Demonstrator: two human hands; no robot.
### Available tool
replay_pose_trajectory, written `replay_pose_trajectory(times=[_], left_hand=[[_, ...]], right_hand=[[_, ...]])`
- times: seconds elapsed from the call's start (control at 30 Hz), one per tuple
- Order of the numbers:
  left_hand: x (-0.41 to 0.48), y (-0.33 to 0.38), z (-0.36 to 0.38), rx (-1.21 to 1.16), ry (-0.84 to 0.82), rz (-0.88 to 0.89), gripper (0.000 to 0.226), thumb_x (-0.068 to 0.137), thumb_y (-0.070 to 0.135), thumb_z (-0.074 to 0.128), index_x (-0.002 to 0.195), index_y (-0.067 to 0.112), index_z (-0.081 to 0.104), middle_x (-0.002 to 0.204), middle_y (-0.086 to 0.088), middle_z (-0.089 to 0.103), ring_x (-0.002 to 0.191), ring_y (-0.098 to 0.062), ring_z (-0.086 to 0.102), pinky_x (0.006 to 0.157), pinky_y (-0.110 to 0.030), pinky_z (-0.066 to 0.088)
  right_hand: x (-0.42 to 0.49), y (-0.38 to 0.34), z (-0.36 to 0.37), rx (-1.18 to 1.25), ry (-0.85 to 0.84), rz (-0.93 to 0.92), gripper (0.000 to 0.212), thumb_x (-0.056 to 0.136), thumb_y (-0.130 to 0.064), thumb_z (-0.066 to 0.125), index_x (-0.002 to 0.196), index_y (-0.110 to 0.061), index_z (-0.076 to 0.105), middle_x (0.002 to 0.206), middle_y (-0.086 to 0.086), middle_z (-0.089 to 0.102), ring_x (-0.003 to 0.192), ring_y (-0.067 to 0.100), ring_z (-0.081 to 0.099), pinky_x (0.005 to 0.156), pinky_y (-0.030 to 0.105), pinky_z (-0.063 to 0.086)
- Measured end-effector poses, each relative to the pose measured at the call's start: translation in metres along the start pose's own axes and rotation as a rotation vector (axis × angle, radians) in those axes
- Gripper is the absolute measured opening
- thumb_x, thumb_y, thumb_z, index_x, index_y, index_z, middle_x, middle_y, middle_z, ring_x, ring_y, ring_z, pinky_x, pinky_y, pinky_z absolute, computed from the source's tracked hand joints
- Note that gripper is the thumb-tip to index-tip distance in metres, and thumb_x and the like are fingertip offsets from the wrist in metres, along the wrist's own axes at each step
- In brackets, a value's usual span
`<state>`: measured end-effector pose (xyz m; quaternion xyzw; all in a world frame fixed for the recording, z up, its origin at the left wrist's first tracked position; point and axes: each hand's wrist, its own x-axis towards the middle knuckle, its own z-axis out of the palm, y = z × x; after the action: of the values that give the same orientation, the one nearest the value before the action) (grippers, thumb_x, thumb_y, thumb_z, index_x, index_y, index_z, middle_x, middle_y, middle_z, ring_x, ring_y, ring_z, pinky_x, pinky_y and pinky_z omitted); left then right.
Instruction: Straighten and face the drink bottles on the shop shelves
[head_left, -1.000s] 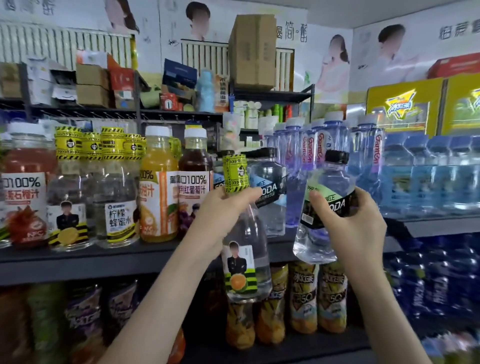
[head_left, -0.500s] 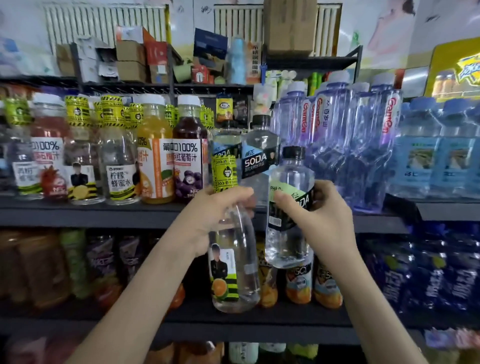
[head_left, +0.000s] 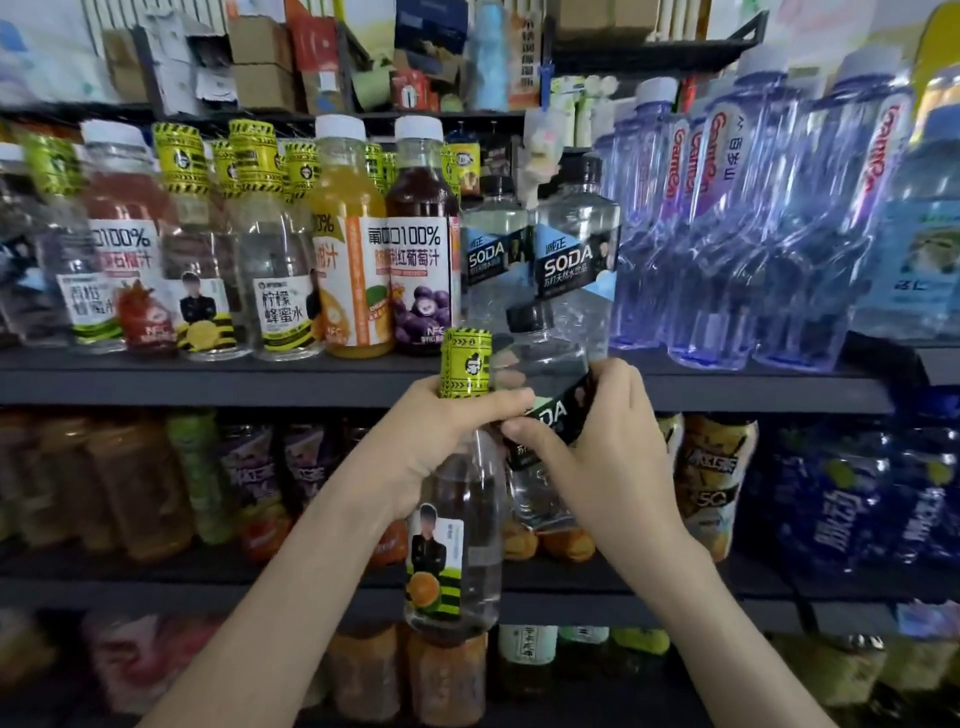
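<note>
The left forearm (head_left: 291, 597) rises from near left and the right forearm (head_left: 727, 623) from near right. The left grip (head_left: 441, 436) curls round a yellow-capped bottle's (head_left: 457, 545) neck. Just beside it, the right grip (head_left: 608, 447) wraps a soda bottle (head_left: 545, 358), thumb across the label.

Left hand (head_left: 415, 447) grips lemon bottle (head_left: 460, 519); right hand (head_left: 608, 462) grips soda bottle (head_left: 545, 364).

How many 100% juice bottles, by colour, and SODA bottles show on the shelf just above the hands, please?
Red juice bottle: 1
Orange juice bottle: 1
Purple grape juice bottle: 1
SODA bottles: 2
Total: 5
</note>
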<state>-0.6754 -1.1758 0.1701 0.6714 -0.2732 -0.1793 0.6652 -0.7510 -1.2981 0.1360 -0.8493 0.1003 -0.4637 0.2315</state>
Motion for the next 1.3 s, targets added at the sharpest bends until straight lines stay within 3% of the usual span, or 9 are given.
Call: replay_pose_trajectory(times=[0.13, 0.33, 0.5, 0.63, 0.77, 0.93, 1.0, 1.13, 1.3], left_hand=[[-0.004, -0.002, -0.013, 0.094, -0.043, 0.046, 0.033, 0.062, 0.033, 0.081, 0.093, 0.029, 0.074, 0.098, 0.014, 0.072, 0.098, -0.005, 0.066, 0.089, -0.026, 0.045], [-0.007, -0.012, -0.037, 0.033, 0.084, 0.161, 0.026, 0.069, 0.019, 0.080, 0.095, 0.017, 0.073, 0.089, 0.008, 0.074, 0.088, -0.004, 0.068, 0.081, -0.018, 0.048], [-0.012, -0.007, -0.057, 0.012, 0.103, 0.220, 0.034, 0.057, 0.032, 0.076, 0.089, 0.021, 0.074, 0.084, 0.010, 0.074, 0.077, 0.003, 0.067, 0.062, -0.003, 0.044], [-0.015, 0.001, -0.068, 0.010, 0.108, 0.212, 0.033, 0.059, 0.034, 0.074, 0.090, 0.023, 0.074, 0.085, 0.013, 0.074, 0.076, 0.006, 0.066, 0.067, -0.012, 0.044], [-0.016, 0.011, -0.081, 0.040, 0.151, 0.221, 0.032, 0.059, 0.039, 0.080, 0.088, 0.031, 0.075, 0.088, 0.014, 0.074, 0.088, -0.005, 0.066, 0.073, -0.027, 0.041], [-0.022, 0.022, -0.094, -0.035, 0.213, 0.240, 0.003, 0.072, 0.029, 0.074, 0.071, 0.032, 0.073, 0.072, 0.021, 0.071, 0.084, 0.000, 0.059, 0.067, -0.021, 0.035], [-0.025, 0.024, -0.099, -0.044, 0.224, 0.256, 0.010, 0.070, 0.031, 0.074, 0.061, 0.036, 0.073, 0.068, 0.023, 0.069, 0.082, 0.001, 0.057, 0.067, -0.021, 0.034], [-0.027, 0.028, -0.107, -0.075, 0.280, 0.271, 0.016, 0.059, 0.035, 0.074, 0.071, 0.026, 0.070, 0.067, 0.018, 0.070, 0.085, -0.007, 0.060, 0.070, -0.025, 0.036], [-0.029, 0.031, -0.107, -0.066, 0.327, 0.283, 0.017, 0.073, 0.021, 0.074, 0.072, 0.021, 0.057, 0.050, 0.023, 0.062, 0.076, -0.010, 0.053, 0.085, -0.036, 0.038]], right_hand=[[-0.010, -0.007, 0.014, -0.008, -0.011, -0.022, 0.066, 0.078, -0.044, 0.067, 0.121, 0.002, 0.045, 0.108, 0.005, 0.048, 0.102, 0.023, 0.050, 0.079, 0.022, 0.035], [-0.007, -0.019, 0.018, 0.140, -0.127, -0.029, 0.049, 0.089, -0.033, 0.061, 0.130, -0.012, 0.043, 0.112, -0.009, 0.044, 0.104, 0.001, 0.041, 0.082, 0.006, 0.033], [0.012, -0.024, 0.003, 0.325, -0.149, 0.063, 0.017, 0.093, -0.035, 0.052, 0.109, -0.030, 0.058, 0.100, -0.018, 0.062, 0.093, -0.007, 0.056, 0.078, 0.008, 0.043], [0.047, -0.021, 0.005, 0.066, 0.287, 0.171, 0.054, 0.085, -0.038, 0.066, 0.125, -0.009, 0.045, 0.115, 0.003, 0.049, 0.108, 0.019, 0.046, 0.092, 0.030, 0.040], [0.078, -0.011, 0.020, -0.115, 0.216, 0.309, 0.095, 0.078, -0.045, 0.072, 0.143, 0.003, 0.020, 0.137, 0.020, 0.036, 0.128, 0.035, 0.032, 0.103, 0.042, 0.031], [0.087, -0.013, 0.026, -0.137, 0.242, 0.308, 0.070, 0.075, -0.036, 0.074, 0.120, 0.004, 0.039, 0.118, 0.019, 0.046, 0.112, 0.035, 0.043, 0.089, 0.040, 0.041], [0.084, -0.020, 0.029, -0.092, 0.253, 0.293, 0.064, 0.073, -0.034, 0.076, 0.113, 0.001, 0.040, 0.112, 0.016, 0.046, 0.106, 0.033, 0.045, 0.085, 0.040, 0.042], [0.086, -0.037, 0.048, -0.070, 0.222, 0.235, 0.065, 0.072, -0.039, 0.078, 0.109, -0.001, 0.041, 0.110, 0.015, 0.048, 0.104, 0.033, 0.047, 0.086, 0.042, 0.045], [0.096, -0.039, 0.062, -0.139, 0.116, 0.200, 0.077, 0.071, -0.050, 0.076, 0.116, 0.000, 0.039, 0.117, 0.016, 0.048, 0.110, 0.032, 0.049, 0.089, 0.036, 0.042]])
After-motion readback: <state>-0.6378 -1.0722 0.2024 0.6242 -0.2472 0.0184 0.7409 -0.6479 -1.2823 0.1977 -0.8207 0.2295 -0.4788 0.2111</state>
